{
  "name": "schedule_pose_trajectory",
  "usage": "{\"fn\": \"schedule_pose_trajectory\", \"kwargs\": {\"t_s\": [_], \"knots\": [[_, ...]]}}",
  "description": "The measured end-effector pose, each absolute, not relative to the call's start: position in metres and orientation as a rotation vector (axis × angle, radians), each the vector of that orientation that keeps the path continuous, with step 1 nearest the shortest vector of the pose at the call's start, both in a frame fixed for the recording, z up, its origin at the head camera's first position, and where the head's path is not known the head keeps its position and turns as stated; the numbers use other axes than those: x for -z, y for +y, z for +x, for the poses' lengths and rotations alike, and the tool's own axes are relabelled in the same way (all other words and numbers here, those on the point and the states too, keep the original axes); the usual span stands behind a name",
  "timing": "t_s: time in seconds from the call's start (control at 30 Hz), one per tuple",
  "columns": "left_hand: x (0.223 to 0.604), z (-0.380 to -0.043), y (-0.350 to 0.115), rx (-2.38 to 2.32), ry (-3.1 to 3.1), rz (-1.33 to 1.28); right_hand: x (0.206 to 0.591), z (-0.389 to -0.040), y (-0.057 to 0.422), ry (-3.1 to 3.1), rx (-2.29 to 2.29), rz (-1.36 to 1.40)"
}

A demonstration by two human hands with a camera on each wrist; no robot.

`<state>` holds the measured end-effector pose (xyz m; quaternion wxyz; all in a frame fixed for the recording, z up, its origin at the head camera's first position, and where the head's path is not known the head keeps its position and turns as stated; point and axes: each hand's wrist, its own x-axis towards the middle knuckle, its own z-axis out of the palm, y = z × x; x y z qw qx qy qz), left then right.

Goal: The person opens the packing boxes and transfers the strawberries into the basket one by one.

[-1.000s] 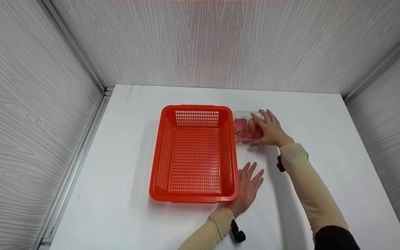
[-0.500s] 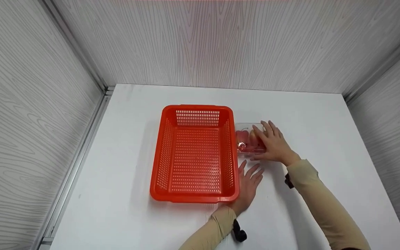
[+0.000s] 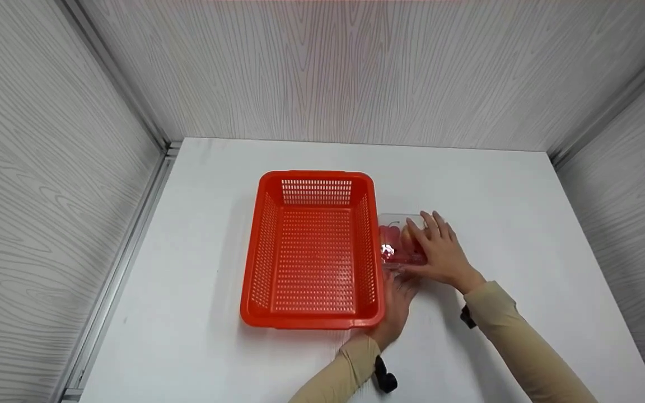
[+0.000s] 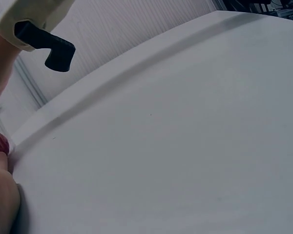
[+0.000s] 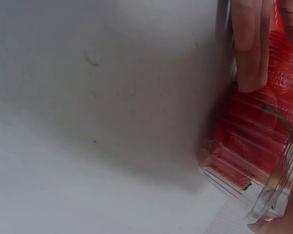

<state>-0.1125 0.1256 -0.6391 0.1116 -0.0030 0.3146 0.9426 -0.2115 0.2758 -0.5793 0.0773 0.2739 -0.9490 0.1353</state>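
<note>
Red fruit, orange-red basket, white table, wood-grained grey walls

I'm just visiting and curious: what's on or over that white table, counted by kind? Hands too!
Red basket: 1
Clear plastic box: 1
Hands: 2, left hand and right hand
Total: 4
The red contents are partly covered, so uncounted.

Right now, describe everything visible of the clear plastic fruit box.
The clear plastic fruit box is ribbed and glossy, apparently closed over red fruit with a green stem. It lies roughly level on or just above the white table, right of the red plastic basket; whether they touch is unclear. The right hand's grip holds it; the left hand reaches its near edge, contact uncertain.
</note>
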Motion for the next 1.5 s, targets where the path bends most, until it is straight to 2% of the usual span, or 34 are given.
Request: {"fn": "schedule_pose_trajectory", "kwargs": {"t_s": [0.13, 0.33, 0.57, 0.7, 1.1, 1.5], "knots": [[0.637, -0.11, 0.13, -2.783, 1.124, -0.058, 0.58, -0.204, 0.274, -2.838, -0.408, 0.797], [0.638, -0.107, 0.132, -2.734, 1.397, 0.033, 0.581, -0.194, 0.274, -2.776, -0.417, 0.823], [0.633, -0.1, 0.123, -2.328, 1.819, -0.165, 0.578, -0.185, 0.271, -2.742, -0.375, 0.814], [0.63, -0.102, 0.122, -2.243, 1.897, -0.15, 0.574, -0.184, 0.264, -2.745, -0.364, 0.79], [0.627, -0.112, 0.126, -2.68, 1.219, -0.023, 0.571, -0.185, 0.252, -2.768, -0.336, 0.715], [0.627, -0.116, 0.128, -2.762, 1.061, -0.084, 0.578, -0.184, 0.253, -2.758, -0.389, 0.742]]}}
